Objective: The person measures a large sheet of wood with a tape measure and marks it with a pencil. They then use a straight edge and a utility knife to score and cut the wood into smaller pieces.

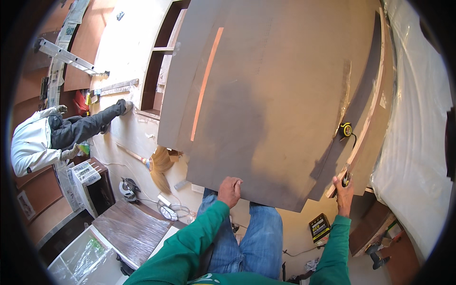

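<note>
A large grey-brown board (289,104) lies flat before me, with my shadow on it. My left hand (230,191) rests closed over its near edge; whatever its curled fingers hold is hidden. At the board's near right corner my right hand (345,194) closes round the end of a long wooden strip (366,128). A small black object with some yellow (346,179) shows by that thumb, too covered to name. Farther up, a yellow and black tape measure (345,129) sits beside the strip. A thin orange strip (207,83) lies on the board's left part.
To the left, a person (61,130) in a white top and gloves is by a ladder (71,57). A broom (160,166), a circular saw (128,189) and cables are on the floor. Plastic sheeting (413,128) hangs at right; a black and yellow box (319,227) stands near my knee.
</note>
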### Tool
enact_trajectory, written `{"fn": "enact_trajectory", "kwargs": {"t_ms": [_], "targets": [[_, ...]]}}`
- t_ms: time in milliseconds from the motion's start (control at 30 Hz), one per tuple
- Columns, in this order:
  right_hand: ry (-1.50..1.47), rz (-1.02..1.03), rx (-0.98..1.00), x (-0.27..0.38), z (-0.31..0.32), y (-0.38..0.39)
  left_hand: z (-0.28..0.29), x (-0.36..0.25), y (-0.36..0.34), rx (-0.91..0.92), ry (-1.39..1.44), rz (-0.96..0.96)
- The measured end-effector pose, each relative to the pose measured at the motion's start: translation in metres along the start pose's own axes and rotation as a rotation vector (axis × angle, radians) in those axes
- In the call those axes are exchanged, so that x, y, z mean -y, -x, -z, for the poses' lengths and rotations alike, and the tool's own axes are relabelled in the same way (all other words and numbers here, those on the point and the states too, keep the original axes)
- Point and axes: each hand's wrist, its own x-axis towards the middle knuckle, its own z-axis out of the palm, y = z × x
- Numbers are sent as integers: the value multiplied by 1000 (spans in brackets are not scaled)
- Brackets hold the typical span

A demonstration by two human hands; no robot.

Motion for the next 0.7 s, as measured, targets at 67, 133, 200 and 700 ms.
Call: {"fn": "enact_trajectory", "kwargs": {"t_ms": [67, 133, 200, 700], "targets": [[-167, -19, 98, 14, -6, 3, 4, -4, 6, -62, 18, -29], [-313, -66, 155, 35, -14, 10, 18, -17, 15, -120, 56, -17], [-423, -91, 187, 55, -24, 17, 31, -9, 24, -109, 121, -14], [-606, -181, 106, 167, -132, 222, 220, 159, 64, -106, 218, -63]]}}
